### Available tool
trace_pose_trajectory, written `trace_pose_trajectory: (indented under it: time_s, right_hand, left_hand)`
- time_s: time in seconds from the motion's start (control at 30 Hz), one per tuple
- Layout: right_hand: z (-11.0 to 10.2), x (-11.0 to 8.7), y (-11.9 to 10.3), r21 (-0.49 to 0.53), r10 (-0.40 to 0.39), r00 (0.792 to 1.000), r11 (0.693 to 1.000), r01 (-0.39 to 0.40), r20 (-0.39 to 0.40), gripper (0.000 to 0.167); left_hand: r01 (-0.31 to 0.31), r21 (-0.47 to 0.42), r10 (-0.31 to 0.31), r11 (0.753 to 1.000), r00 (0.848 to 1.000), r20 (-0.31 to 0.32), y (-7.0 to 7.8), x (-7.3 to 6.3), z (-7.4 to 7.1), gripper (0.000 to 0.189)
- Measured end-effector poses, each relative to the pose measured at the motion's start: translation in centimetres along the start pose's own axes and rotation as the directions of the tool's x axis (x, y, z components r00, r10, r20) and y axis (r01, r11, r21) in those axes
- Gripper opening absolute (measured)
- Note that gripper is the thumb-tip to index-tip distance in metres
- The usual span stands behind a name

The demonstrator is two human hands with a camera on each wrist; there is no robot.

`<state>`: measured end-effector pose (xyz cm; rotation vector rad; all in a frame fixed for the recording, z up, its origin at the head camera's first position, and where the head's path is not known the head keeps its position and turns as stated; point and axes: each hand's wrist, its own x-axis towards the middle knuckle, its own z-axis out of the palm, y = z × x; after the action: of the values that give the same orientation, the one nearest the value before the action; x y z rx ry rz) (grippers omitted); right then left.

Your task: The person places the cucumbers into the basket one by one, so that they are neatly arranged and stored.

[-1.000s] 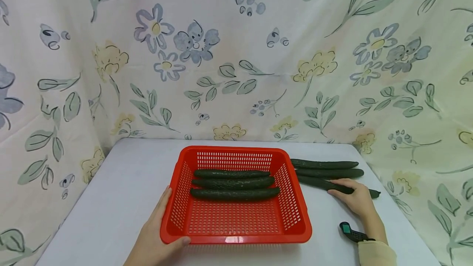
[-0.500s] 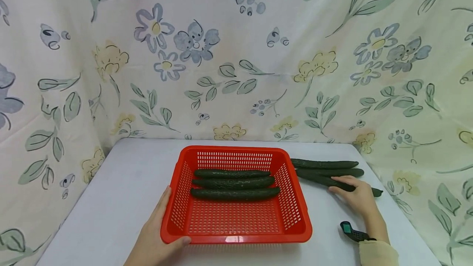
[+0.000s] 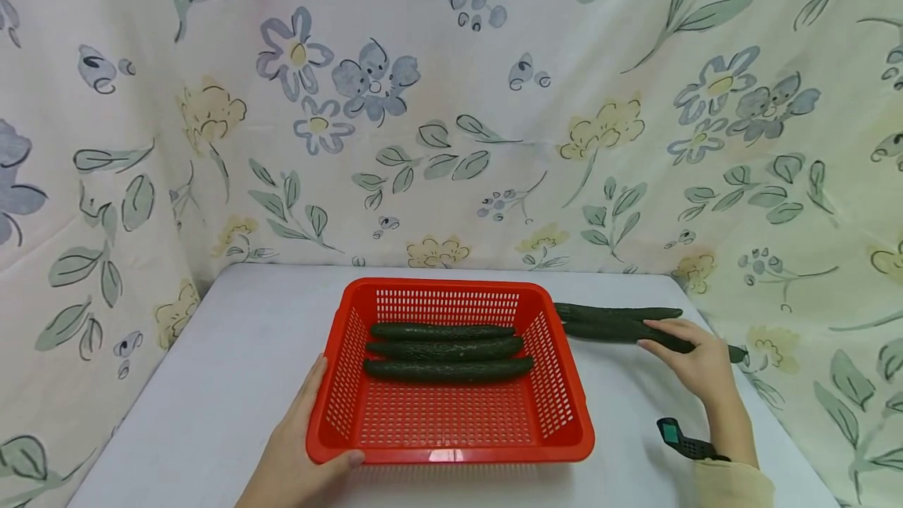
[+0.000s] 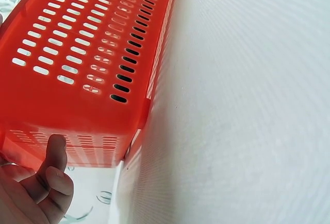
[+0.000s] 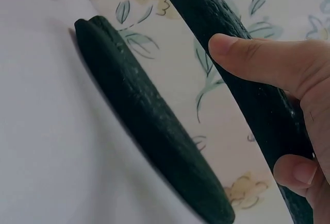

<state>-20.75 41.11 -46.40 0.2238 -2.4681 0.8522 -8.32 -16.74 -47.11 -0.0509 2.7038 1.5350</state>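
In the head view a red plastic basket (image 3: 451,455) stands mid-table with three cucumbers (image 3: 448,371) lying side by side in it. My left hand (image 3: 296,437) grips its near left corner, thumb over the front rim, fingers along the left wall. Right of the basket, my right hand (image 3: 694,355) pinches a dark green cucumber (image 5: 247,100) between thumb and fingers. In the right wrist view that cucumber is raised off the table. Two more cucumbers (image 5: 149,116) lie together on the table below it, partly hidden by the held one in the head view.
The white table (image 3: 240,367) ends at a floral cloth (image 3: 451,179) hanging behind and at both sides. A dark wrist strap (image 3: 687,445) sits on the right forearm, above a light sleeve (image 3: 734,484).
My right hand has lifted the cucumber off the table and moved it up and to the right, over the other two. The left hand and basket have stayed in place.
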Motion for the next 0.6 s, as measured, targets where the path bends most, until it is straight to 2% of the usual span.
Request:
trace_pose_trajectory:
  time_s: [0.2, 0.4, 0.6]
  right_hand:
    - [-0.3, 0.3, -0.7, 0.000, 0.004, 1.000, 1.000, -0.004, -0.003, 0.038]
    - [-0.4, 0.6, -1.4, -0.037, 0.046, 0.999, 0.998, -0.047, -0.029, 0.038]
    - [-0.2, 0.9, -3.0, -0.001, 0.049, 0.997, 0.999, -0.049, -0.064, 0.036]
  left_hand:
    - [0.004, 0.001, -0.004, 1.000, 1.000, 0.004, 0.0, 0.0, 0.0, 0.127]
    - [0.009, -0.007, -0.009, 1.000, 1.000, 0.009, 0.0, 0.1, 0.0, 0.128]
    - [0.025, -0.006, -0.024, 1.000, 1.000, 0.016, -0.1, 0.2, 0.0, 0.128]
